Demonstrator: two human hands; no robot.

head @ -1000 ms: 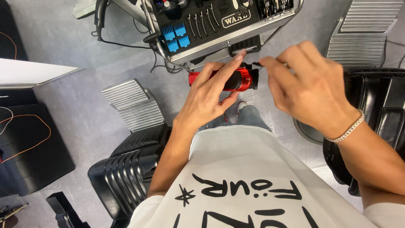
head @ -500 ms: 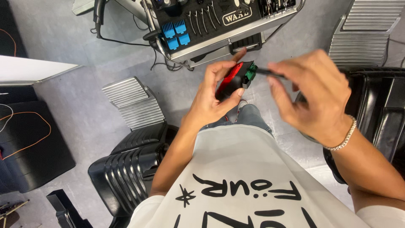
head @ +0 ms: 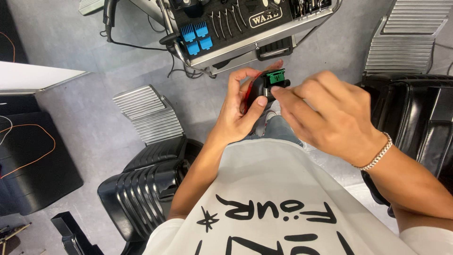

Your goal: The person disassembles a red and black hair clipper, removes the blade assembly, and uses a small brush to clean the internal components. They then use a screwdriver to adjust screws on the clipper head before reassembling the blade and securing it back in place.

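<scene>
My left hand grips a red and black hair clipper, held upright in front of my chest. A green guard comb sits on the clipper's head. My right hand is at the clipper's right side, its fingertips touching the green comb and the clipper's top. A chain bracelet circles my right wrist. Most of the clipper's body is hidden behind my fingers.
A metal tool case with several blue guard combs and clipper parts stands ahead. Black barber chairs with ribbed metal footrests flank me on a grey floor. Cables trail from the case.
The clipper has turned from lying sideways to standing upright in my left hand. The green comb now shows on its head, and my right hand has closed in onto it.
</scene>
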